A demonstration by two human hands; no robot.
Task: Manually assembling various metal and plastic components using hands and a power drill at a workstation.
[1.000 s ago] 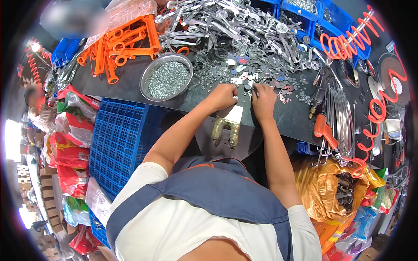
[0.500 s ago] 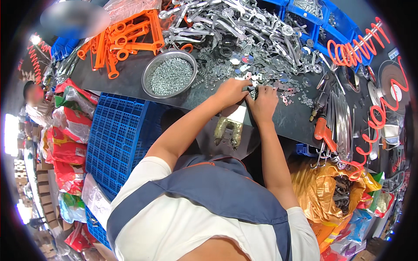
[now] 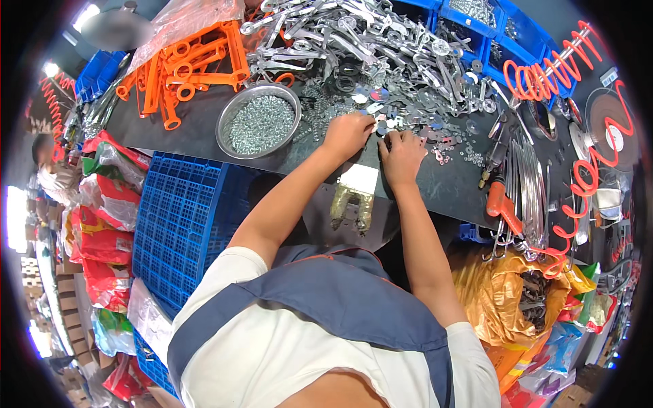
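Now the left hand (image 3: 348,137) reaches farther forward than a second ago, so it and the right hand (image 3: 403,158) meet at small metal pieces (image 3: 400,114) on the bench (image 3: 183,132), finger grip impossible to tell.

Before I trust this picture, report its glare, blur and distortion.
In the head view, a white glare patch burns out the far left; in the head view, a grey oval at upper left is blurred; in the head view, fisheye distortion bends the outer scene, while the left hand and right hand look fairly sharp.
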